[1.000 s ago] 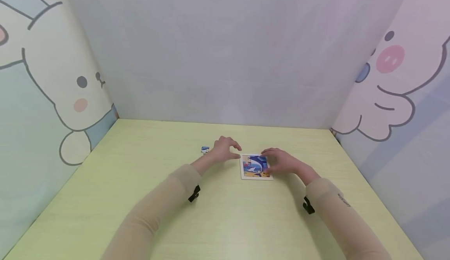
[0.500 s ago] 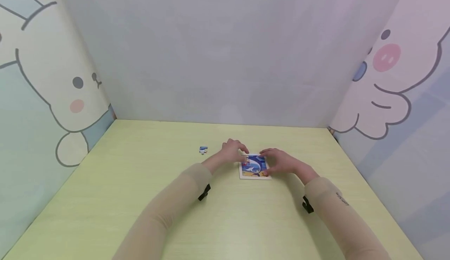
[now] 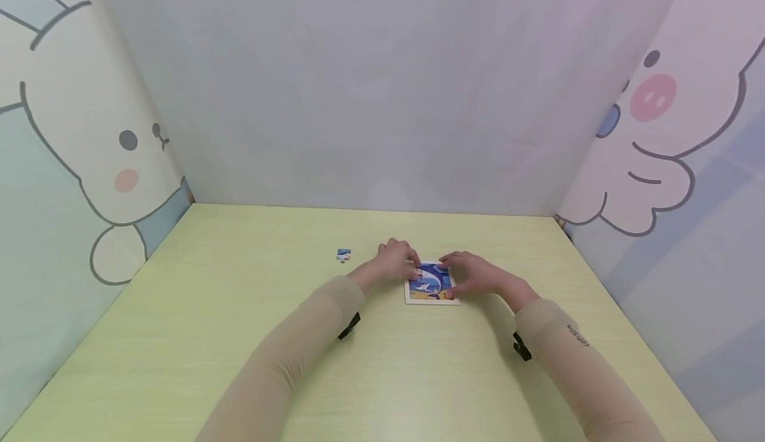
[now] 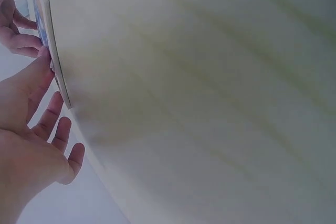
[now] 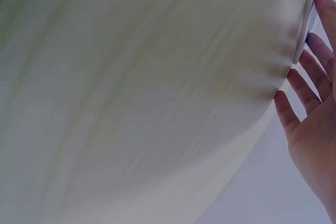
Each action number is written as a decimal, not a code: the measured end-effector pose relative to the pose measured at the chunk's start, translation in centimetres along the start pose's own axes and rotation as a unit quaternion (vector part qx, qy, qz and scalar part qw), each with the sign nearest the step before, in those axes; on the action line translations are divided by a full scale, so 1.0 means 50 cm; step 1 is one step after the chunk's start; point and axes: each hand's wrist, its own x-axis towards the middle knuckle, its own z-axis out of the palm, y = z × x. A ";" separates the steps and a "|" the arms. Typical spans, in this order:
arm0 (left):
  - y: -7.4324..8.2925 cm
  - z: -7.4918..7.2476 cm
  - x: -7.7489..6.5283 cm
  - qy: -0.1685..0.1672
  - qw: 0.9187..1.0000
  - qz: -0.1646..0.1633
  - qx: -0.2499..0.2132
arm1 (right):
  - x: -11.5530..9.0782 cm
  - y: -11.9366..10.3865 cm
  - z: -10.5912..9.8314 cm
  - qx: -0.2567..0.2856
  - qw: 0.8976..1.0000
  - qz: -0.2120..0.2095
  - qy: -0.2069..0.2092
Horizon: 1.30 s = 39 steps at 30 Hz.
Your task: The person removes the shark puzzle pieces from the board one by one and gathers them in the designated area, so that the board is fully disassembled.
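Note:
A small square jigsaw puzzle in a white frame lies on the table, its picture a dark blue whale over a sea scene. My left hand is at its upper left, thumb on the picture and other fingers at the edge, several spread loosely. Spread along the right side, my right hand touches the puzzle with its thumb low and its fingertips near the top corner. One loose jigsaw piece, blue and white, sits left of the left hand. In the right wrist view, only the frame's edge shows beside the fingers.
The pale yellow-green table reaches back to a plain light wall cloth. Side panels carry a cartoon rabbit on the left and a cartoon pig on the right. Both forearms wear beige sleeves with black straps.
My left hand has moved right, from beside the frame onto the puzzle's upper left, bringing the loose piece into full view. The right hand stays at the puzzle's right side.

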 end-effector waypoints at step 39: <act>-0.002 -0.001 0.003 0.050 0.988 0.038 -0.143 | 0.000 -0.008 0.000 0.007 1.000 -0.001 0.005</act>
